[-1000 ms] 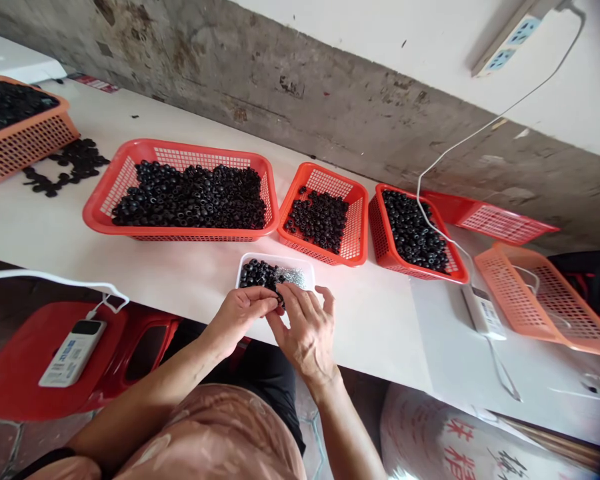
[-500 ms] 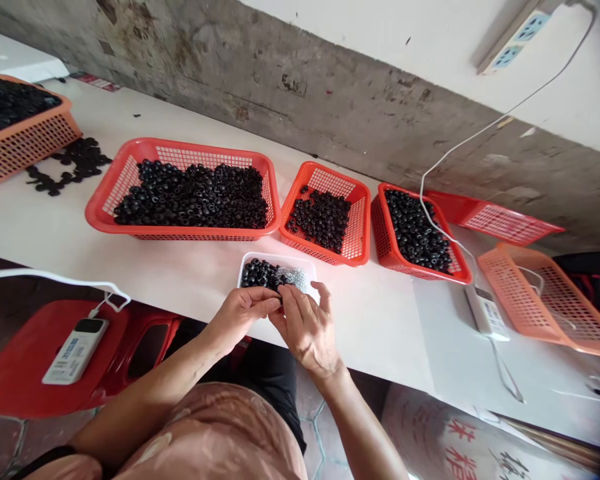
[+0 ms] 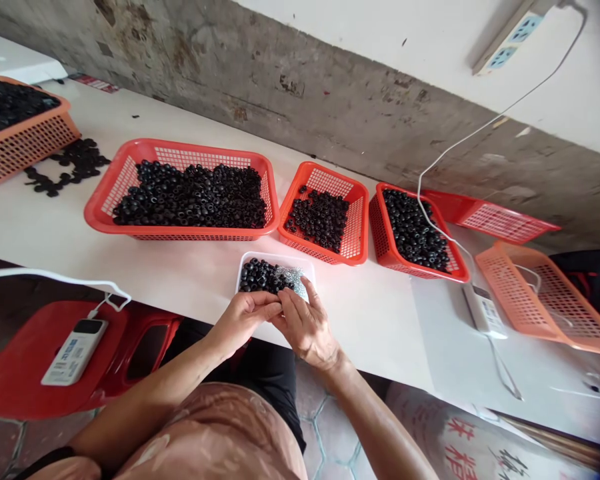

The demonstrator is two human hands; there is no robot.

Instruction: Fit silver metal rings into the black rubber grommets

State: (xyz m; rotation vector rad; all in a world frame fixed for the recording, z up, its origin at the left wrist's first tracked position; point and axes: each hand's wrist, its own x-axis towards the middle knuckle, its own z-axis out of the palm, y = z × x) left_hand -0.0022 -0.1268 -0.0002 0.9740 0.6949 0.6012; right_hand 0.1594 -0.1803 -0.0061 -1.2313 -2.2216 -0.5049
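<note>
My left hand (image 3: 245, 320) is closed in a pinch, thumb against forefinger, at the near edge of a small white tray (image 3: 239, 272). My right hand (image 3: 307, 327) meets it there, its thumb and fingers drawn together at the left fingertips and its forefinger raised. Whatever lies between the fingertips is covered by them and too small to make out. In the tray, small black ring-like parts (image 3: 260, 275) fill the left side, and tiny silvery pieces (image 3: 295, 275) lie at the right.
Behind the tray stand a wide red basket (image 3: 205, 233), a smaller red basket (image 3: 359, 227) and another red basket (image 3: 380, 223), all holding black parts. An orange basket (image 3: 25, 150) is far left. A white cable (image 3: 460, 143) crosses the right basket to a power strip (image 3: 485, 313).
My right hand has tilted slightly, and its raised forefinger now reaches over the tray's right side. My left hand stays nearly in place, still pinched. The baskets have not moved.
</note>
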